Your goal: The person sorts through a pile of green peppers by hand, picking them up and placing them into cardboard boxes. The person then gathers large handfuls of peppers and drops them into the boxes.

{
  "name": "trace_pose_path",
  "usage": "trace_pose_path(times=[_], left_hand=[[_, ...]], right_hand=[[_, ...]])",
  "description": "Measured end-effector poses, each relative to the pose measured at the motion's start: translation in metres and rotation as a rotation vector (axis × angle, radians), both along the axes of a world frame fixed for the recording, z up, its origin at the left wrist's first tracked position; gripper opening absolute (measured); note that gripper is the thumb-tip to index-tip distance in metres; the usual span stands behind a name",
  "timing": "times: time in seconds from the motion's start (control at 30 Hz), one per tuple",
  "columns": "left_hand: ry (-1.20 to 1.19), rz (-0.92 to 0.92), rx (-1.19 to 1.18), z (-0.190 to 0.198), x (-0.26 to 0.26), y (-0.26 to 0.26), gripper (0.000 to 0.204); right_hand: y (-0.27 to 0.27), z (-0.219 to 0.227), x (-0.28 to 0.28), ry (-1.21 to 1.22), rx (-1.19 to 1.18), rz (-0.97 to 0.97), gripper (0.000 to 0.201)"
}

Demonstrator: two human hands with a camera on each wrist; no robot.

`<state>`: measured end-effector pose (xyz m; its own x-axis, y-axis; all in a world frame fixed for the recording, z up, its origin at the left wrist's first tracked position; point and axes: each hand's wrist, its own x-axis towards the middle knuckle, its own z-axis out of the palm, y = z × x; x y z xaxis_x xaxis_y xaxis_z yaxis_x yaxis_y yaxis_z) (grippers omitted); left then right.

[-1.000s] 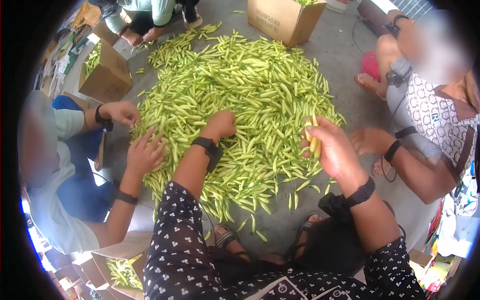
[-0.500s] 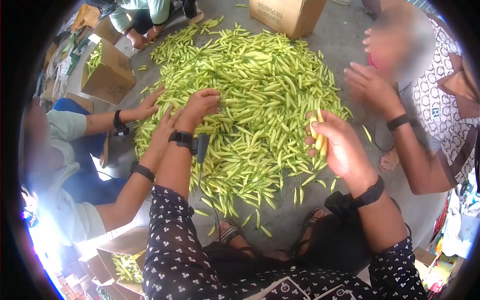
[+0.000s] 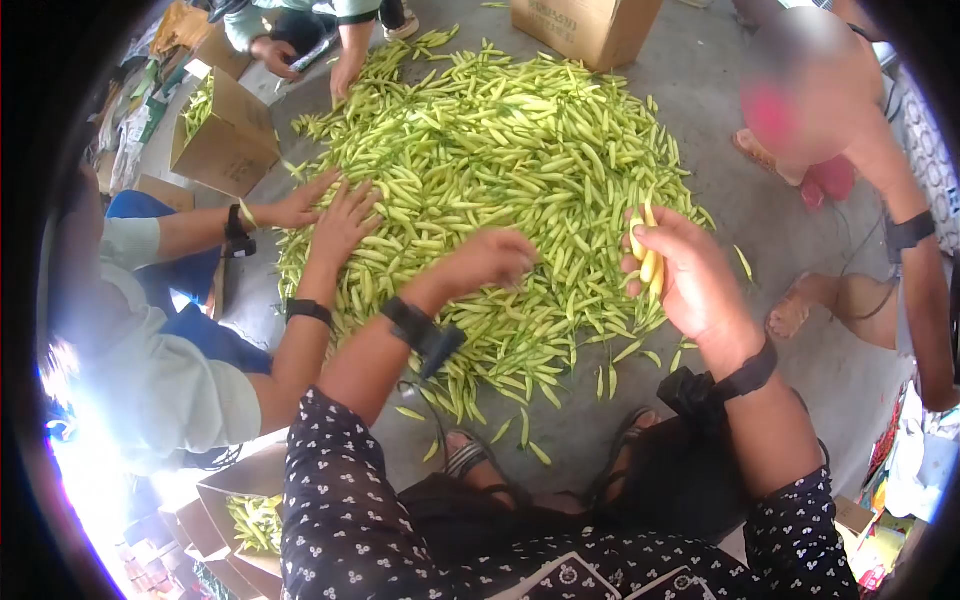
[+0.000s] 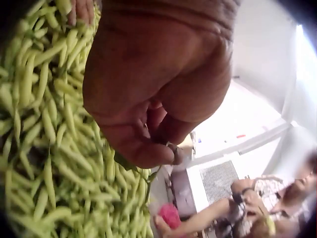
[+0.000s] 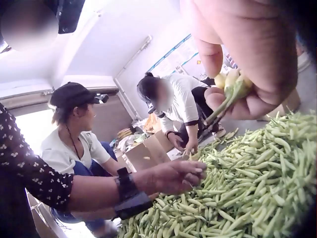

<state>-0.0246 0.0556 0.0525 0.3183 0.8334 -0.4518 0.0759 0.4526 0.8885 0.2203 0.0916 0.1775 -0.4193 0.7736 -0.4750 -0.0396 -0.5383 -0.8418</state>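
My right hand (image 3: 695, 280) holds a few pale yellow-green peppers (image 3: 652, 265) upright over the right side of a big pepper pile (image 3: 510, 150). In the right wrist view their green stems (image 5: 235, 91) stick out below the curled fingers. My left hand (image 3: 488, 258) hovers low over the middle of the pile, fingers bent downward. In the left wrist view its fingertips and thumb come together beside a bit of green; I cannot tell whether they grip it. Loose peppers (image 3: 525, 430) lie on the floor near my feet.
Another person's hands (image 3: 345, 215) rest on the pile's left edge. A third person's hand (image 3: 347, 75) is at the far left edge. Cardboard boxes stand at the back (image 3: 585, 30), left (image 3: 228, 140) and lower left (image 3: 245, 465). A person (image 3: 900, 180) leans in at the right.
My left hand went from the pile toward the left, then back rightward over the middle. My right hand keeps its peppers, shifting slightly right in view. The person at right bent lower; the left person's hands spread onto the pile.
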Motion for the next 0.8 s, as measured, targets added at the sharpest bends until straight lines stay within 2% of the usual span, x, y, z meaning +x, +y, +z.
trace_pose_path(times=[0.03, 0.07, 0.1, 0.17, 0.27, 0.33, 0.37, 0.4, 0.47, 0.57, 0.63, 0.7, 0.73, 0.77, 0.8], left_hand=[[0.051, -0.131, -0.025, -0.009, 0.026, -0.013, 0.018], [-0.15, -0.25, -0.075, -0.013, 0.052, -0.029, 0.019], [-0.174, -0.381, -0.019, -0.022, 0.076, -0.047, 0.019], [-0.46, -0.566, -0.136, -0.026, 0.116, -0.082, 0.019], [-0.331, -0.65, -0.05, -0.01, 0.142, -0.087, 0.019], [-0.223, -0.261, 0.065, 0.003, 0.121, -0.057, 0.017], [-0.305, 0.027, -0.149, -0.002, 0.107, -0.041, 0.019], [-0.227, 0.092, 0.113, -0.008, 0.087, -0.025, 0.012], [-0.857, 0.308, -0.054, 0.002, 0.055, 0.001, 0.008], [-0.821, 0.357, -0.041, 0.023, 0.045, 0.004, 0.006], [-0.774, 0.256, -0.101, -0.001, 0.055, -0.008, 0.005], [0.09, -0.179, 0.509, -0.016, 0.092, -0.048, 0.014], [-0.238, -0.369, 0.26, -0.006, 0.108, -0.067, 0.025], [-0.711, -0.444, -0.354, -0.004, 0.127, -0.089, 0.037], [-0.482, -0.687, -0.148, -0.016, 0.148, -0.106, 0.045]], right_hand=[[0.0, 0.001, -0.001, 0.007, -0.004, -0.006, 0.029], [0.0, 0.002, -0.001, 0.014, -0.007, -0.012, 0.029], [0.0, 0.002, -0.002, 0.014, -0.007, -0.013, 0.029], [-0.001, 0.004, -0.001, 0.037, 0.001, 0.0, 0.028], [-0.001, 0.007, 0.002, 0.065, 0.019, -0.005, 0.027], [-0.001, 0.011, 0.003, 0.053, 0.011, -0.032, 0.026], [-0.001, 0.012, 0.004, 0.05, 0.02, -0.036, 0.025], [0.0, 0.013, 0.005, 0.046, 0.03, -0.039, 0.025], [-0.001, 0.012, 0.007, 0.053, 0.038, -0.042, 0.026], [0.001, 0.013, 0.009, 0.061, 0.033, -0.055, 0.025], [0.0, 0.013, 0.01, 0.076, 0.038, -0.068, 0.024], [0.0, 0.014, 0.01, 0.095, 0.04, -0.049, 0.023], [0.001, 0.015, 0.01, 0.11, 0.044, -0.039, 0.022], [0.0, 0.016, 0.01, 0.108, 0.041, -0.036, 0.021], [0.0, 0.017, 0.009, 0.112, 0.042, -0.029, 0.021]])
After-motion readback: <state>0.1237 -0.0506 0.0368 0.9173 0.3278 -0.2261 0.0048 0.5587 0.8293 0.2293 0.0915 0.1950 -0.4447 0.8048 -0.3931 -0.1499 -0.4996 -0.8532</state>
